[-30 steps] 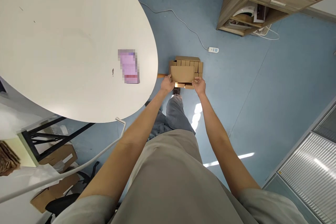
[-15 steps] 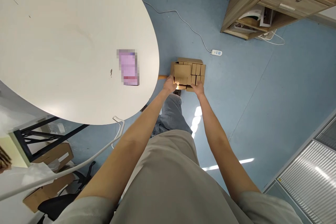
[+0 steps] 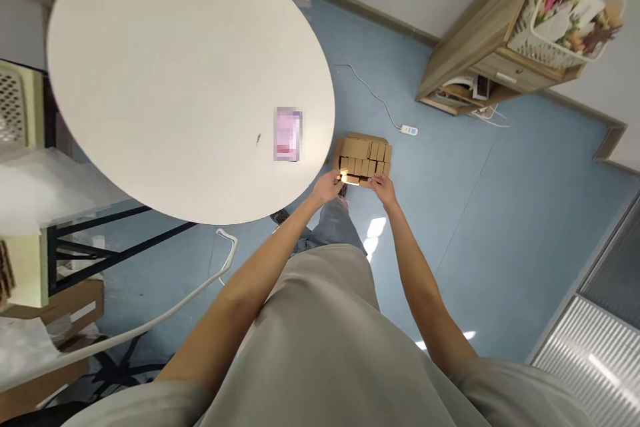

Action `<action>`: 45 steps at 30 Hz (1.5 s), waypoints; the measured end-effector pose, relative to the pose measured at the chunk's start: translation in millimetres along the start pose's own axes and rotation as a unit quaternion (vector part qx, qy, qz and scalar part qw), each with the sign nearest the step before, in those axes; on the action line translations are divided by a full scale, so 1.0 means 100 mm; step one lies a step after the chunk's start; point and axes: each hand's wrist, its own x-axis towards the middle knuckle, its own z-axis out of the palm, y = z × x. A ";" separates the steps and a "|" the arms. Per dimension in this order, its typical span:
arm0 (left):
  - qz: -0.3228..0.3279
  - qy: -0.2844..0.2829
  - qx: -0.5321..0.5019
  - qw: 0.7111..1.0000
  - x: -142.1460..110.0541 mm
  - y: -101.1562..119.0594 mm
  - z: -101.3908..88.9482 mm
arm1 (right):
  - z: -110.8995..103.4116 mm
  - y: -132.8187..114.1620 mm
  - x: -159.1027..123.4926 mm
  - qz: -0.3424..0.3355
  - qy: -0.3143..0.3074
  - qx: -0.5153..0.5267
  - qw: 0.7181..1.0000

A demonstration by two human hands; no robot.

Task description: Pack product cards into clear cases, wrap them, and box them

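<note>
An open cardboard box [image 3: 337,149] lies low in front of me, beyond my foot. Several small brown cartons [image 3: 363,167] are packed inside it in rows, with a wider flat carton [image 3: 356,148] at the back left. My left hand [image 3: 329,187] is closed at the box's near left corner, where a bright patch of light falls. At the near right edge, the bent fingers of my right hand [image 3: 383,191] grip the box. Fingertips of both hands are partly hidden against the cardboard.
To the left stands a white round table [image 3: 200,93] with a blurred pink packet [image 3: 287,135] on it. A cable with a white power strip [image 3: 409,130] lies on the blue floor. A wooden cabinet [image 3: 480,33] holds a white basket [image 3: 575,20]. A white curved pole [image 3: 185,303] crosses the lower left.
My view has shifted, so more of the table and cabinet shows. Both hands stay at the box's near edge, appearing slightly lower in view. More small cartons show in the near row.
</note>
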 end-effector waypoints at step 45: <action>0.038 0.399 -0.394 0.827 -3.25 -3.97 -4.73 | 6.62 -3.47 -2.15 -0.252 -0.357 -0.100 0.894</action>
